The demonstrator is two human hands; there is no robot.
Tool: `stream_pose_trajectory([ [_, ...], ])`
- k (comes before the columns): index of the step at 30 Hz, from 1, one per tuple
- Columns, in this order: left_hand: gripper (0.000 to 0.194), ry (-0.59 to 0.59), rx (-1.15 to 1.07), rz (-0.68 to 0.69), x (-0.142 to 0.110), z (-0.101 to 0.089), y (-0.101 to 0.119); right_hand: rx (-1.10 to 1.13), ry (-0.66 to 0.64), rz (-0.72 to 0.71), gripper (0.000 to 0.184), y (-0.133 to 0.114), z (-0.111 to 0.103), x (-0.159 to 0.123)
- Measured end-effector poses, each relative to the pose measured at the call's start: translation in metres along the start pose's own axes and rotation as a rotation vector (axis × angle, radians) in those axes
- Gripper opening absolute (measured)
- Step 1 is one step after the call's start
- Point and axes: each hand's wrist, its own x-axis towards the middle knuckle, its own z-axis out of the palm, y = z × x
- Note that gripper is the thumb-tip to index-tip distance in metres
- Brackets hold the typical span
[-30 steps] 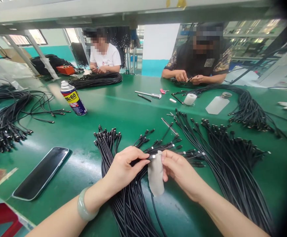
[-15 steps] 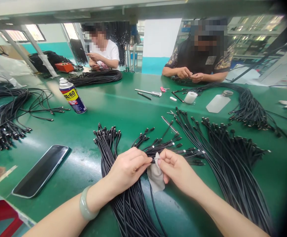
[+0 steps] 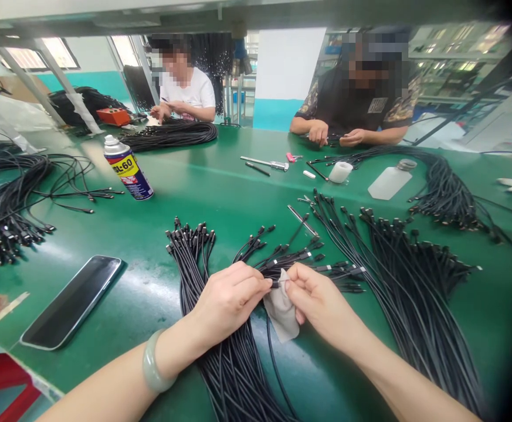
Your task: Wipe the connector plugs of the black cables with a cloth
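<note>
Right across the top runs a pale overhead beam (image 3: 172, 14), and beneath it the green bench (image 3: 185, 187) spreads wide and glossy, white light glaring off its near side. Back left now, bright windows (image 3: 62, 54) in a wall (image 3: 91, 64) that's white above, turquoise below, with pale slanting uprights (image 3: 78, 105) in front! Dead centre, a broad column (image 3: 284, 70), same two colours. Over right, blurry shelving (image 3: 449, 64), row upon row; and low left, red furniture (image 3: 0, 375), partly cut off.

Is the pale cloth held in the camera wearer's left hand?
No, the pale cloth hangs from the right hand, while the left hand pinches a black connector.
</note>
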Motion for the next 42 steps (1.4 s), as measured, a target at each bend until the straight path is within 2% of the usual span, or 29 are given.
stream_pose_trajectory([
  [4,0.009,0.010,-0.080,-0.082,-0.0002,-0.0011,-0.0013,0.132,-0.002,0.031,0.028,0.0017,0.0005,0.0025],
  [8,0.008,0.016,-0.105,-0.116,0.0007,-0.0016,-0.0018,0.199,-0.025,0.029,0.029,0.0027,0.0004,0.0032],
  [16,0.006,0.005,-0.050,-0.071,-0.0005,0.0004,-0.0007,-0.162,0.015,-0.085,0.024,-0.0013,0.0025,-0.0005],
  [20,0.008,-0.018,-0.003,-0.002,-0.0005,0.0015,0.0004,-0.229,0.030,-0.097,0.026,-0.0018,0.0042,-0.0014],
  [25,0.011,-0.029,0.019,0.051,0.0005,0.0024,0.0009,-0.081,0.029,-0.068,0.028,0.0013,0.0032,0.0006],
  [30,0.008,0.015,-0.006,-0.025,-0.0007,0.0034,0.0000,0.109,-0.053,-0.015,0.026,0.0022,0.0002,0.0032],
  [38,0.010,0.004,-0.009,0.037,0.0005,0.0034,-0.0012,0.099,-0.037,-0.042,0.032,0.0071,-0.0016,0.0051],
  [42,0.009,0.023,-0.007,0.009,0.0007,0.0036,-0.0007,0.220,-0.076,0.035,0.036,0.0025,-0.0011,0.0042],
])
